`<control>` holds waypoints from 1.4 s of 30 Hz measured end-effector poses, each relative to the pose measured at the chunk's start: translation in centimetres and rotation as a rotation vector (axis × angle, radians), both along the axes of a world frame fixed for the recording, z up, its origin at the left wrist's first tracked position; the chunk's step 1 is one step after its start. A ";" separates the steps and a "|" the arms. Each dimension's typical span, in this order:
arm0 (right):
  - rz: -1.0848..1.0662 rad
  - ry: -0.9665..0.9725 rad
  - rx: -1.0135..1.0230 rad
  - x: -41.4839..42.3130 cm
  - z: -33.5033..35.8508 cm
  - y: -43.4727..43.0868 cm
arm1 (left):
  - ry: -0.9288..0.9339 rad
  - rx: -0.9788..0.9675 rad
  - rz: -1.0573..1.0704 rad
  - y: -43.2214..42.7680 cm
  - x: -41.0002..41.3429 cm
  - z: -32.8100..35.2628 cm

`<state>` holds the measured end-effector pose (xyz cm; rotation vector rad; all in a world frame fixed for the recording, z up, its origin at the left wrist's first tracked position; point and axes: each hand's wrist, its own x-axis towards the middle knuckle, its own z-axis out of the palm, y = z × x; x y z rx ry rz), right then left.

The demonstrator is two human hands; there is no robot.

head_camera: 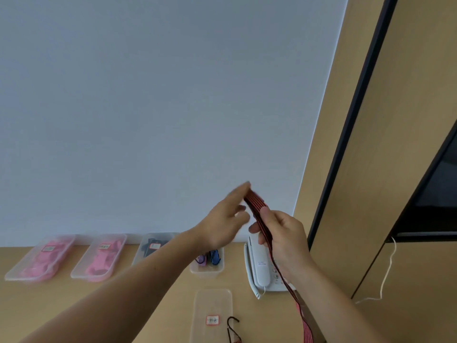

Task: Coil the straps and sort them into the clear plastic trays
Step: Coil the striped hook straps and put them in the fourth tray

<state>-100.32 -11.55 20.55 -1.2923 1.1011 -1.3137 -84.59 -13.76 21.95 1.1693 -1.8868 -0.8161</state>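
The strap (257,214), red with black stripes, is held up in the air at centre right of the frame, above the table (173,313). The right hand (282,238) grips it with fingers and thumb curled round several gathered lengths, probably so the turns already made cannot slip. From that fist the loose tail hangs to the lower right, crossing in front of a white phone (259,268) and running off the bottom edge.

The left hand (227,219) is blurred. Its forefinger lies straight along the top fold of the strap and the other fingers look loosely bent. Whether the thumb pinches the fold I cannot tell. It seems placed there to set or guide the next turn, so the coil looks partly made, with the tail left to take in.

Four clear trays stand in a row along the wall at lower left:
- two trays (10,276) (76,274) hold pink straps
- a third tray (138,258) holds dark ones
- a small tray (206,271) under the left wrist holds a purple coil and a blue one

Each colour has its own place. Nearer, at bottom centre, lies a flat clear lid or tray (212,300) with a red-edged label, and a dark hook (232,320) lies just beside it
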 end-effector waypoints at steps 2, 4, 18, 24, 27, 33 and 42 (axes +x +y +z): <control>-0.002 0.029 -0.067 -0.1 0.4 0.1 | 0.317 0.139 0.015 0.0 -0.1 0.8; -0.004 0.035 -0.121 -0.1 0.6 0.2 | 0.506 0.275 -0.066 0.2 -0.5 1.5; 0.019 0.119 0.039 -1.3 0.7 -0.8 | 0.364 0.183 -0.068 -0.3 -0.7 2.1; 0.021 0.065 0.144 -0.6 0.9 -0.4 | -0.032 -0.197 0.101 -0.4 -0.7 1.1; 0.026 0.006 0.143 -0.6 1.4 -0.1 | -0.245 -0.430 0.115 -0.1 0.0 0.2; 0.052 -0.065 0.134 0.1 1.6 0.4 | -0.546 -0.703 0.051 0.4 0.7 0.0; 0.051 -0.062 0.013 0.0 1.4 0.7 | -0.042 -0.298 0.136 0.4 0.2 -0.8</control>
